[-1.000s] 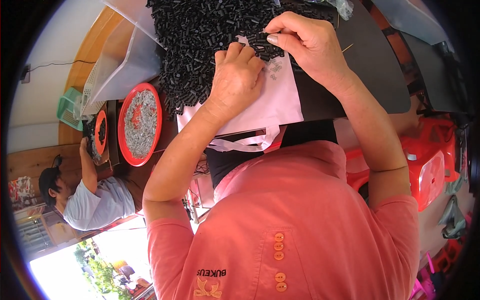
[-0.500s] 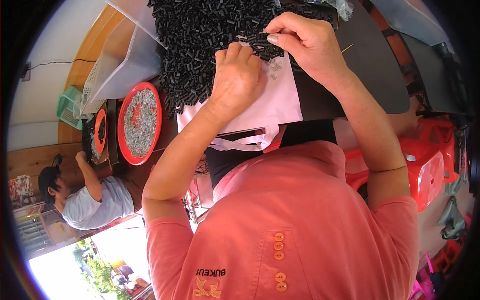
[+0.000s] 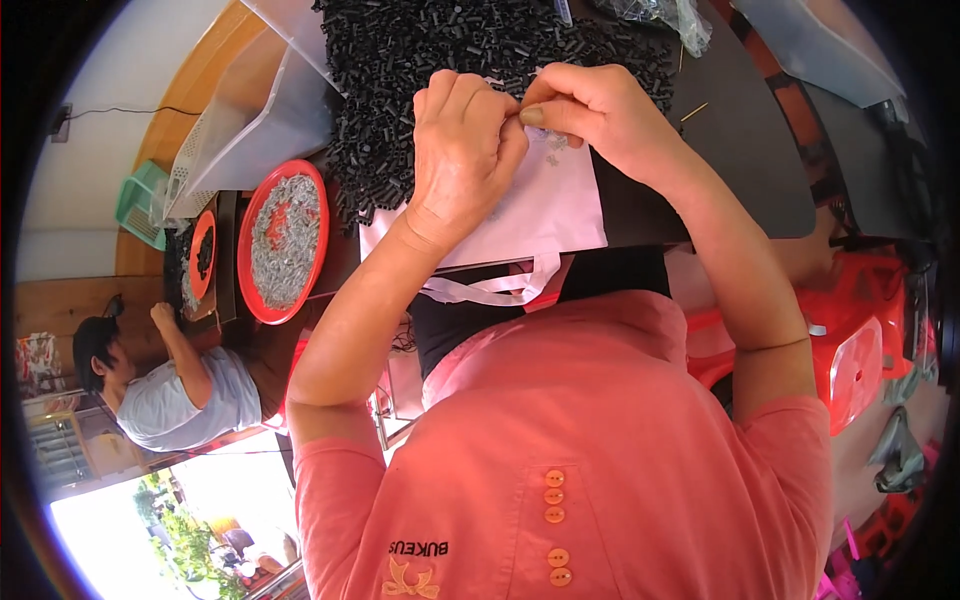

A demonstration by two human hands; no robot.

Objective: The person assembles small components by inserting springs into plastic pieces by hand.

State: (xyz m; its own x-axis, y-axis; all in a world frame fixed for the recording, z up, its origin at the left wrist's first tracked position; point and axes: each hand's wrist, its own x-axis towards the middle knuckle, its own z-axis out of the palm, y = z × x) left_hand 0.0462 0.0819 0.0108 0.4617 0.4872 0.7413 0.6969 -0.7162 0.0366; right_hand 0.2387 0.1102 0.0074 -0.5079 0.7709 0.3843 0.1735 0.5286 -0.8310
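My left hand (image 3: 465,140) and my right hand (image 3: 600,118) meet over a pale pink cloth bag (image 3: 545,215) that lies at the table's near edge. Thumb and forefinger of each are pinched together, fingertips almost touching. Whatever sits between them is too small or hidden to name. Just past my hands spreads a big heap of small black tubular plastic parts (image 3: 385,110). A few tiny clear pieces (image 3: 553,150) rest on the bag near my right fingers. The bag's handle (image 3: 500,292) hangs over the table edge toward my lap.
At the left stands a red round tray (image 3: 290,245) of small clear pieces, beside a translucent plastic bin (image 3: 255,125). Another person (image 3: 190,395) sits further left. A thin stick (image 3: 694,111) lies on the dark table (image 3: 745,165). Red stools (image 3: 855,370) stand at the right.
My left hand has risen and turned, bringing its fingertips up to those of my right hand. The right hand has shifted slightly down, its fingers now meeting the left's.
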